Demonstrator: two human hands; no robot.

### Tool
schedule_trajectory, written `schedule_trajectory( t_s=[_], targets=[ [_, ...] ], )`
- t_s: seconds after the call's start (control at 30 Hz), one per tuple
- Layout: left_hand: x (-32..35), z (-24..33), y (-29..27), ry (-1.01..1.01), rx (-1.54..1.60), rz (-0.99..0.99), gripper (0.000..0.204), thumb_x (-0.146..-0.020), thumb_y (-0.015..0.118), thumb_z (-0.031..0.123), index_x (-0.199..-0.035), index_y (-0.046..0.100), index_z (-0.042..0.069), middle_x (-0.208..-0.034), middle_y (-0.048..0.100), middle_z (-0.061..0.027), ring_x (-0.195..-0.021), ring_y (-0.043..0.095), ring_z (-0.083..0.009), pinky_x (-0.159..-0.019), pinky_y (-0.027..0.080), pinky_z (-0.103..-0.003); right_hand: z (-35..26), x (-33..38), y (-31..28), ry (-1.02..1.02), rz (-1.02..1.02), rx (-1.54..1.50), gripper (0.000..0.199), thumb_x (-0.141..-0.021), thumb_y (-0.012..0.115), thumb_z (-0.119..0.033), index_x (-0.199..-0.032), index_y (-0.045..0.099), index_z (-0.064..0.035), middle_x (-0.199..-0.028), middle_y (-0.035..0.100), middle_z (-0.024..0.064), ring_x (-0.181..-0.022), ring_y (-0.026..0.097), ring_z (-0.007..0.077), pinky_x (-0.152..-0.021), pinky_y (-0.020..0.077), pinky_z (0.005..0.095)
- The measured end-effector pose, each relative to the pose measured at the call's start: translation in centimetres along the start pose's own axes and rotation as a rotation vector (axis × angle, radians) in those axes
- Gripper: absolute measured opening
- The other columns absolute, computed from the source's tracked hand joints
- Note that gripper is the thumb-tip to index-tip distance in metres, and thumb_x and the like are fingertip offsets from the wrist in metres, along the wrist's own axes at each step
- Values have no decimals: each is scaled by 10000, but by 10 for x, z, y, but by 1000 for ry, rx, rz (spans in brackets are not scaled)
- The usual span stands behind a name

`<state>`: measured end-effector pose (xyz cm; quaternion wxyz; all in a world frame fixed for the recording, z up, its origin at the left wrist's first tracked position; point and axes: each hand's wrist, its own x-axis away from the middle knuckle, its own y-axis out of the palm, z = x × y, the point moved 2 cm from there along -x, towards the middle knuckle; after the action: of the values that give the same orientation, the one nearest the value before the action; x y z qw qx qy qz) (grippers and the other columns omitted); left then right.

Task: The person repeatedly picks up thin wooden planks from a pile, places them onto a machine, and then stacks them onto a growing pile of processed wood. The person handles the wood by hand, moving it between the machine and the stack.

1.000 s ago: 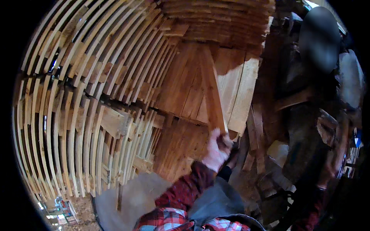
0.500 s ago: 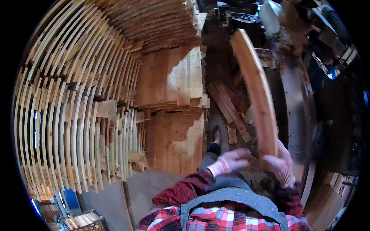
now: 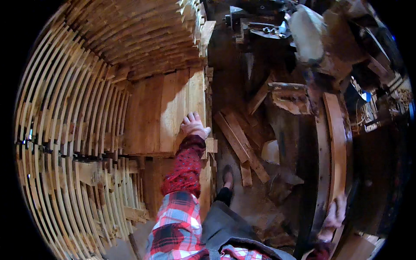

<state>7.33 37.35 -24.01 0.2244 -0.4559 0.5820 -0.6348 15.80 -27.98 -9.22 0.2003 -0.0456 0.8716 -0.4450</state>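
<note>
My left hand (image 3: 193,125) lies with its fingers apart on the top boards (image 3: 169,104) of a wooden stack, its thumb near the stack's right edge. My right hand (image 3: 335,213), slightly blurred, is closed over the near end of a long reddish-brown plank (image 3: 336,143). That plank lies lengthwise along a dark metal rail (image 3: 321,160) to my right. The finger ends of my right hand are hard to make out.
Slatted stacks of boards (image 3: 65,182) rise on my left, with another layered pile (image 3: 143,39) beyond. Loose offcuts (image 3: 236,138) lie on the floor by my foot (image 3: 228,177). A broken wood piece (image 3: 291,99) and machine parts (image 3: 268,30) stand farther off.
The plank, raised in front of me before, now lies on the rail at my right. My left hand has moved left onto the board stack; my right hand has moved right with the plank.
</note>
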Motion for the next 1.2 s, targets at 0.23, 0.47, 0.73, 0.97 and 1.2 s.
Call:
schedule_trajectory(
  t_s=[0.23, 0.47, 0.73, 0.97, 1.2],
  targets=[
    [-57, -54, -45, 83, -71, -211, 758, -935, 696, 473, -1537, 434, 95, -1573, 475, -164, -1373, 573, -364, -1095, 494, -521, -42, -178, 110, -27, -56, -321, 341, -1065, 577, -100, -1377, 630, 29, -1455, 618, 134, -1358, 554, 241, -1172, 410, 353],
    [-65, 3, -40, -59, 260, 69, 1157, -828, 649, 785, -1653, 267, 69, -1721, 256, -177, -1537, 319, -387, -1194, 326, -568, -55, -219, 157, -581, 274, -12, 302, -1014, 593, -109, -1274, 685, 15, -1278, 688, 157, -1139, 661, 323, -1006, 522, 431],
    [-46, -1, 58, -230, -337, 329, 564, -981, 512, 244, -1513, 417, 82, -1514, 484, -152, -1336, 495, -366, -1010, 456, -585, -154, -113, 100, -524, -244, -339, 291, -812, 716, 49, -1090, 745, -32, -1104, 743, 204, -996, 718, 379, -909, 571, 428],
    [68, -77, 23, 61, 518, 45, 338, -976, 564, 192, -1237, 702, 27, -1214, 716, -176, -1103, 687, -319, -937, 547, -408, -161, -28, 43, -467, -300, -471, 438, -808, 815, -107, -1216, 711, 14, -1161, 736, 241, -1073, 714, 402, -961, 564, 455],
    [400, 136, -55, 222, 2067, -293, 317, -970, 559, 84, -1281, 549, 22, -1194, 632, -110, -1087, 618, -217, -971, 535, -387, -163, 48, -24, -309, -647, -18, 1180, -625, 925, -529, -1548, 425, 10, -1514, 495, 296, -1413, 460, 487, -1158, 405, 556]
  ],
)
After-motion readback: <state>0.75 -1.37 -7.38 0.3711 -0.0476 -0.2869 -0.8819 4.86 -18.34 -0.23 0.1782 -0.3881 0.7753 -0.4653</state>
